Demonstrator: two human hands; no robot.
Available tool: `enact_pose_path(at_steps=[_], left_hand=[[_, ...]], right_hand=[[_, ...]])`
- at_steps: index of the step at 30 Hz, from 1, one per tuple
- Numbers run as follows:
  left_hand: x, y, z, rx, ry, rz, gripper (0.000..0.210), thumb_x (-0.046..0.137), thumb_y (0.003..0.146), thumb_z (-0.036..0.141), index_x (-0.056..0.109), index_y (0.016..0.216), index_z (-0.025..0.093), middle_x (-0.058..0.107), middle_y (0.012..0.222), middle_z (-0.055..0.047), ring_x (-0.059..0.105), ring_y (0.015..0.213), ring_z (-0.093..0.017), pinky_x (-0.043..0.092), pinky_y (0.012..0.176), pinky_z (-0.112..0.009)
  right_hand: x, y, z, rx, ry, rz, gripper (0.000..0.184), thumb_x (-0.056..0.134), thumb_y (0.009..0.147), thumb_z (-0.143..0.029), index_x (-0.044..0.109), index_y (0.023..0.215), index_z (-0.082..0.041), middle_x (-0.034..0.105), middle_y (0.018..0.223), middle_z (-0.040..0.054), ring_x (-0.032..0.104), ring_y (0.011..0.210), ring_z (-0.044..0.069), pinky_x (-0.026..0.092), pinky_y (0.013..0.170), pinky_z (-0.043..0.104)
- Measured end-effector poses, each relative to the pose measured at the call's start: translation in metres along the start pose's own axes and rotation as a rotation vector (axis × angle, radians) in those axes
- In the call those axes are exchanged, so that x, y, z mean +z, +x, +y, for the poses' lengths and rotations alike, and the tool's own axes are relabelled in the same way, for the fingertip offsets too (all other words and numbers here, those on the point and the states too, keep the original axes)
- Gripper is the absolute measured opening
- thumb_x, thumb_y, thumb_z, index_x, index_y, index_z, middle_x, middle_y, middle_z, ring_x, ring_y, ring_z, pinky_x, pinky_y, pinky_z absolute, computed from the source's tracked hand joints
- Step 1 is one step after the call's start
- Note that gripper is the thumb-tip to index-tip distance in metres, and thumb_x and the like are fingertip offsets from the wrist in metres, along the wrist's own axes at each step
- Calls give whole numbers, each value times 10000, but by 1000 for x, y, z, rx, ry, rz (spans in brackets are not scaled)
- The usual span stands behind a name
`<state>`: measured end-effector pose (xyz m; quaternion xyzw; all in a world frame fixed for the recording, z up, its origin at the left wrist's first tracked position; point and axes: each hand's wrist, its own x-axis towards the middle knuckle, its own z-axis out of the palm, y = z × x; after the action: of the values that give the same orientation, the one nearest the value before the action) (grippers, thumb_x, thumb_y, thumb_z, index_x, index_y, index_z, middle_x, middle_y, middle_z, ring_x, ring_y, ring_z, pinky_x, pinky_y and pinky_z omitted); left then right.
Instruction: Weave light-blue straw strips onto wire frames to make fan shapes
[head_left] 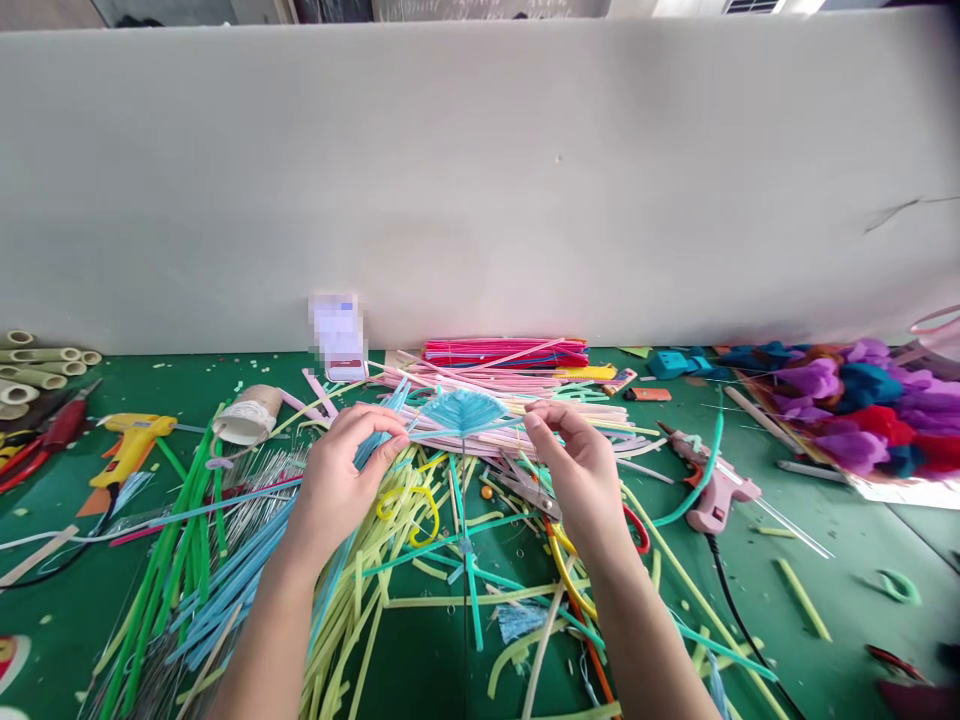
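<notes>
A light blue fan-shaped piece of chenille stems (463,411) is stretched between my two hands at the centre, with a thin dark wire (463,500) running down from its middle. My left hand (349,470) pinches its left end between thumb and fingers. At the opposite end, my right hand (576,462) has its thumb and forefinger closed on the tip. Behind the left fingers lie some blue stems. Scissors with yellow and red handles (561,540) lie partly hidden under my right wrist, and below the fan are loose yellow-green stems (390,540).
Pink stems (510,382) lie behind the fan, green ones (187,570) to the left. A yellow glue gun (135,445) is on the left, a pink glue gun (716,490) on the right. A phone (339,335) leans against the pale wall. Felt-like flowers (862,400) lie far right.
</notes>
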<state>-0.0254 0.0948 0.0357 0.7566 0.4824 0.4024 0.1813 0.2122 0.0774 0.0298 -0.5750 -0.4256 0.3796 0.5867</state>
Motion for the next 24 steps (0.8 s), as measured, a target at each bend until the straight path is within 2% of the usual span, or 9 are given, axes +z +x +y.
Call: enact_pose_path(at_steps=[3,8,13,16,18,21,22,24], left_hand=[[-4,0,-1,-2,19,-9,127,562,932,292,635,856,220,671,1030,-44,608,1058,-213,440,960,-326],[-9,0,2,18,36,13,112,568,918,260,631,834,221,658,1016,-43,607,1058,-216,442,950,-323],[-9,0,4,29,49,22,114,565,924,242,623,829,218,652,1006,-41,604,1064,-204,434,948,-306],[-10,1,4,-3,40,-6,120,565,928,267,626,836,219,654,1034,-44,600,1080,-207,437,943,-304],[-12,0,5,-53,21,-69,138,562,931,298,624,835,221,656,1048,-46,599,1091,-213,441,946,-313],[-15,-2,8,-129,-67,-175,124,573,924,336,610,880,227,640,1150,-55,585,1152,-224,442,983,-337],[-15,-2,9,-156,-126,-190,115,588,916,344,602,945,234,620,1222,-61,573,1188,-227,443,999,-345],[-11,-4,11,-216,-264,-217,285,632,889,362,556,1144,261,552,1369,-78,542,1259,-236,448,1020,-357]], right_hand=[[0,-1,0,-33,28,25,252,669,818,-443,611,818,-198,634,995,75,581,993,226,463,705,276],[3,-5,1,-54,-18,57,259,623,858,-459,583,870,-202,613,913,55,557,785,172,436,616,255],[7,-7,5,-88,-3,85,255,629,861,-455,584,862,-204,608,894,43,533,723,150,433,606,252],[7,-7,3,-54,40,95,252,655,852,-448,596,865,-203,588,864,24,504,680,130,432,583,241],[6,-6,0,-18,74,54,259,671,847,-451,602,866,-202,588,843,17,522,704,133,467,614,240],[2,-5,-5,31,169,-79,284,685,837,-474,597,856,-205,631,893,30,593,809,159,536,736,284],[2,-5,-7,43,196,-115,291,691,831,-479,594,855,-207,640,902,30,607,820,164,547,761,300],[2,-7,-9,52,209,-162,301,701,823,-487,590,857,-209,645,890,25,619,806,164,554,771,309]])
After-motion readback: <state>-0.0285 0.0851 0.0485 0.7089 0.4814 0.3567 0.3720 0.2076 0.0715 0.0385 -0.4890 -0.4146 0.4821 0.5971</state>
